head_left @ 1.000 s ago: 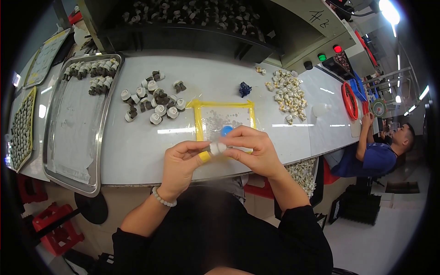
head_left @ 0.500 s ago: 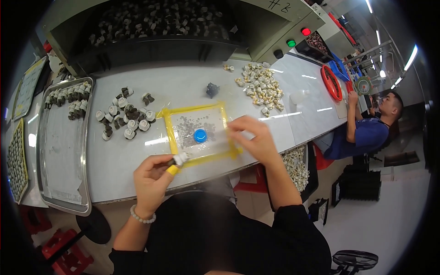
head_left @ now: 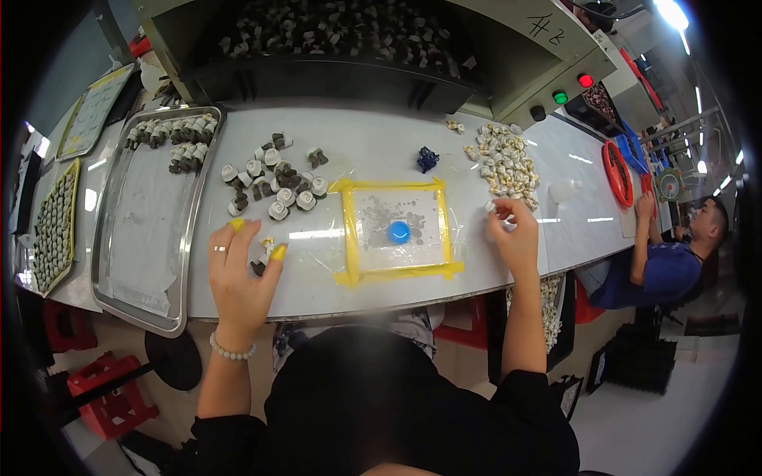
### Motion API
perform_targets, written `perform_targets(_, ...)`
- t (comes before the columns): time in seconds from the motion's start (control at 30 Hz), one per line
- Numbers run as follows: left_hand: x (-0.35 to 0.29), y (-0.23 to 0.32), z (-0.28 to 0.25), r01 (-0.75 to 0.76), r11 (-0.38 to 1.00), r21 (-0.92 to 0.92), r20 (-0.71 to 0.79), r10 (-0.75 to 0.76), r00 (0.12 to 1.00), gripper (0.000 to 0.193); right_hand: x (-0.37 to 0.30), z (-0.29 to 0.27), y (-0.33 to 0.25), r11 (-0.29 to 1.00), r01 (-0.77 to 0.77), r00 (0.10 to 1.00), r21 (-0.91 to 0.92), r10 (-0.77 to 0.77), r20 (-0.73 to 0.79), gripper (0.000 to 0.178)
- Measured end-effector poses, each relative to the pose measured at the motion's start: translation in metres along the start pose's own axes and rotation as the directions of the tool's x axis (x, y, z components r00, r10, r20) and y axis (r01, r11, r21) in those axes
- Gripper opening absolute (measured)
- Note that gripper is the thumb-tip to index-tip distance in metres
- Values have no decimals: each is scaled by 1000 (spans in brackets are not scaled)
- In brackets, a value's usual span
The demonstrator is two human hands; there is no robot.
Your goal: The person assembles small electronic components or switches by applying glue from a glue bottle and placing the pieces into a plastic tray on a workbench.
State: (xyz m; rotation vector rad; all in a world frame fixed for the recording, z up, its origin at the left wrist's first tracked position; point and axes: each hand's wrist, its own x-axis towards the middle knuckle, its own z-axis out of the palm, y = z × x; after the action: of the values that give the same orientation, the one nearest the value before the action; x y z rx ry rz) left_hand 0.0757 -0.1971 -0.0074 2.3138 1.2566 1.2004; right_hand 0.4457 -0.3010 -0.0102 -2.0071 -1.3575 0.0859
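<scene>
Yellow covers sit on the thumb and a fingertip of my left hand [head_left: 242, 274], whose fingers are spread. Between them on the table is a small figure [head_left: 266, 254] with a white upper part and a dark base. My right hand [head_left: 516, 234] pinches a small white piece [head_left: 490, 206] at the near edge of a pile of white-and-yellow pieces [head_left: 508, 163]. Between my hands lies a clear sheet framed with yellow tape [head_left: 349, 230], spotted grey, with a round blue cap [head_left: 398, 232] on it. Several white-and-dark figures [head_left: 279, 209] lie beyond my left hand.
A metal tray [head_left: 143, 262] at left holds rows of figures. A dark blue lump [head_left: 428, 159] lies beyond the taped sheet. A machine with lit buttons [head_left: 560, 97] stands at the back. At right, a co-worker in blue [head_left: 667, 270] sits near a red basket [head_left: 617, 174].
My left hand has moved left and opened, leaving the figure on the table. My right hand has moved from the taped sheet to the pile and pinches a white piece. The view has shifted.
</scene>
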Motion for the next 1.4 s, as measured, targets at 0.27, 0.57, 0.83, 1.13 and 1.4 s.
perform_targets(0.27,31,-12,19,138,977,165,248,-177,953,28,-7,14,-52,961,275,912,-39,-248,325,16)
perform_targets(0.57,17,21,8,415,590,-692,326,-258,910,32,-2,16,-59,942,336,890,0,-318,327,19)
perform_targets(0.83,-13,42,42,666,58,-744,653,-146,743,28,2,30,-81,934,339,862,116,-358,360,20)
perform_targets(1.13,-20,42,58,640,-77,-764,643,-158,749,33,9,44,-92,860,489,767,143,-502,398,20)
perform_targets(1.4,-21,46,66,650,-137,-747,663,-210,718,28,8,42,-93,890,417,802,183,-456,387,21)
